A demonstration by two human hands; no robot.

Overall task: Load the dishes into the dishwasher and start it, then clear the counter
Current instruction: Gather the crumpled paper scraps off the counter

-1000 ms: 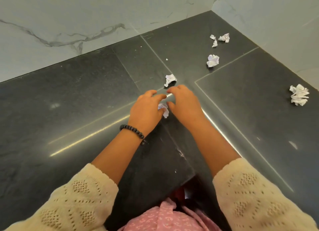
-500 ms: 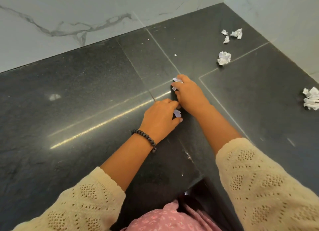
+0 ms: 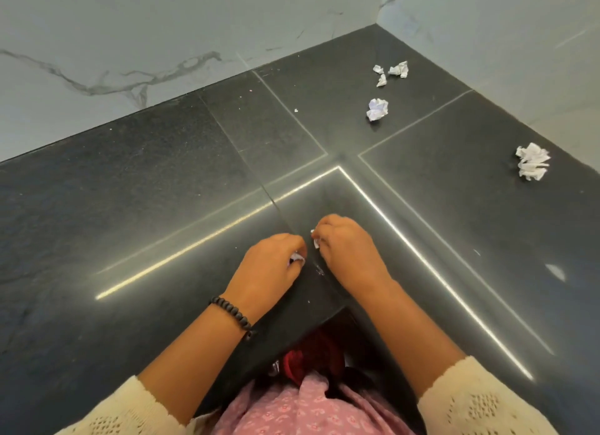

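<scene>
Both my hands rest close together on the dark stone counter (image 3: 162, 207) near its inner corner edge. My left hand (image 3: 271, 267), with a black bead bracelet on the wrist, is closed on a small crumpled white paper scrap (image 3: 297, 258) that peeks out under the fingers. My right hand (image 3: 349, 249) is closed on another small paper scrap (image 3: 315, 239) showing at its fingertips. More crumpled paper lies farther off: one ball (image 3: 377, 109) beyond the hands, three tiny bits (image 3: 391, 72) near the back corner, and a bigger wad (image 3: 533, 161) at the right.
Marble-look walls (image 3: 130, 44) close the counter at the back and on the right. The counter's L-shaped front edge (image 3: 328, 314) lies just under my wrists, with my pink clothing below it. Pale seams cross the dark slabs.
My right hand picked up the scrap that lay ahead and drew back toward me. Both hands now sit nearer the counter's front edge, each closed on paper.
</scene>
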